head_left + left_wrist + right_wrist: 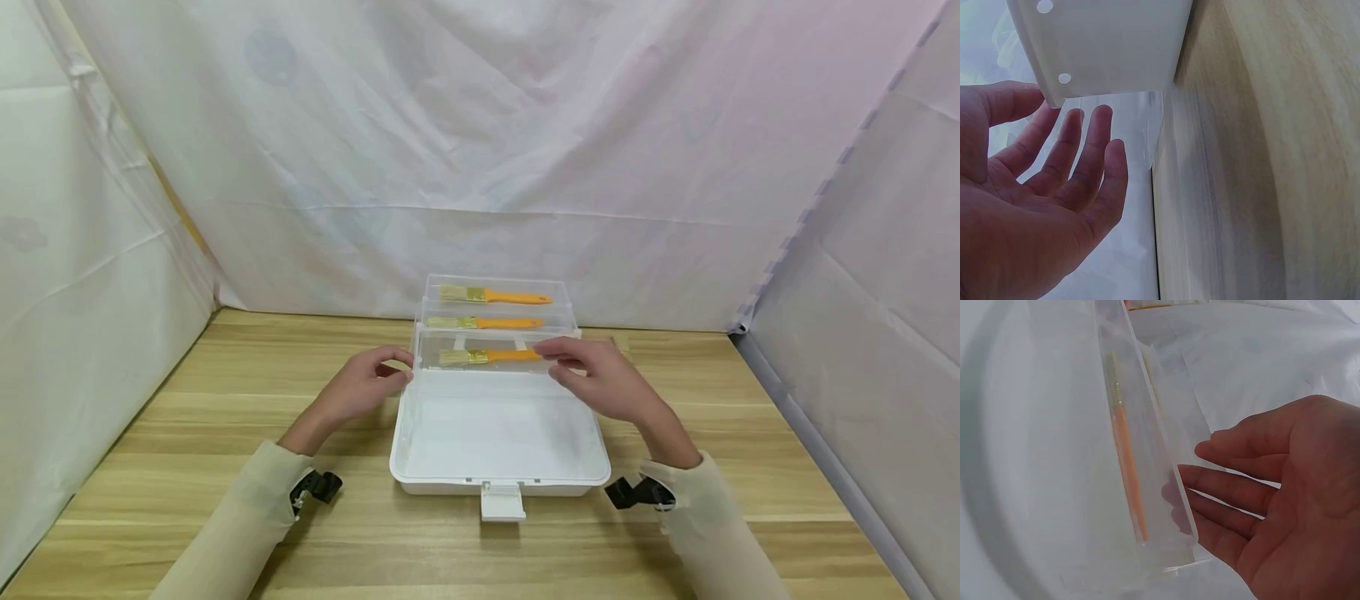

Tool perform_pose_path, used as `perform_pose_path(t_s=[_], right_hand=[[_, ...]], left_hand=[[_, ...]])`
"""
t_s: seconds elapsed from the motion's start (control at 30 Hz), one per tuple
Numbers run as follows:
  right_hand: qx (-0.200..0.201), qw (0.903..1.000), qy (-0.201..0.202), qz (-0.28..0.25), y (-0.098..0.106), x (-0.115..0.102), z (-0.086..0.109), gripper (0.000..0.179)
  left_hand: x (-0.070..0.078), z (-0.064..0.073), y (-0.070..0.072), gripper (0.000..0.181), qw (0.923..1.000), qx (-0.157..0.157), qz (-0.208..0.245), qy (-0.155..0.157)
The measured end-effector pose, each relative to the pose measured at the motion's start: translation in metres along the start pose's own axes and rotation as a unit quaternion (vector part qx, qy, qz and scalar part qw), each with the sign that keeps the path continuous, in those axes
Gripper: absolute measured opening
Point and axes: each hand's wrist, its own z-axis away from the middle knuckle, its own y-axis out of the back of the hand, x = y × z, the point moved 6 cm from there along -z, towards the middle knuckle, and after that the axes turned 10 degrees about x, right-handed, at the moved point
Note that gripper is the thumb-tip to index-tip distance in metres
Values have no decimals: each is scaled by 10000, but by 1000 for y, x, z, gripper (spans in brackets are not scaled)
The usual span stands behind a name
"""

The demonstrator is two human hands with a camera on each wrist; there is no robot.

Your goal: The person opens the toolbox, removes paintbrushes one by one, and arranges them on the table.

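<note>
A white plastic box (504, 421) stands unfolded, with stepped clear trays (495, 287) behind its white base. Three flat paintbrushes with orange handles lie in the trays: a rear brush (517, 297), a middle brush (510, 323) and a front brush (498, 356). My left hand (363, 387) pinches the box's rear left corner between thumb and forefinger; its other fingers are free. On the right, my right hand (603, 379) is by the front brush's handle end. Its fingertips touch a clear tray wall (1163, 456) and show through it, while the thumb stays apart.
The box sits on a wood-grain table (337, 517), its latch (502, 502) hanging at the front. A pale cloth (480, 150) rises behind, with more cloth at both sides. Black wrist cameras are strapped over both sleeves.
</note>
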Motion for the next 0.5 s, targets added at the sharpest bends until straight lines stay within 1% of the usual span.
perform_pose_path(t_s=[0.17, 0.3, 0.5], right_hand=[[-88, 9996, 23, 265, -7, 3, -1, 39], [-132, 9987, -36, 493, -14, 6, -2, 40], [-414, 9978, -129, 503, -23, 8, -1, 45]], left_hand=[[0, 0, 0, 25, 10000, -21, 0, 35], [1, 0, 0, 25, 10000, -29, 3, 40], [1, -1, -1, 26, 10000, -38, 40, 23]])
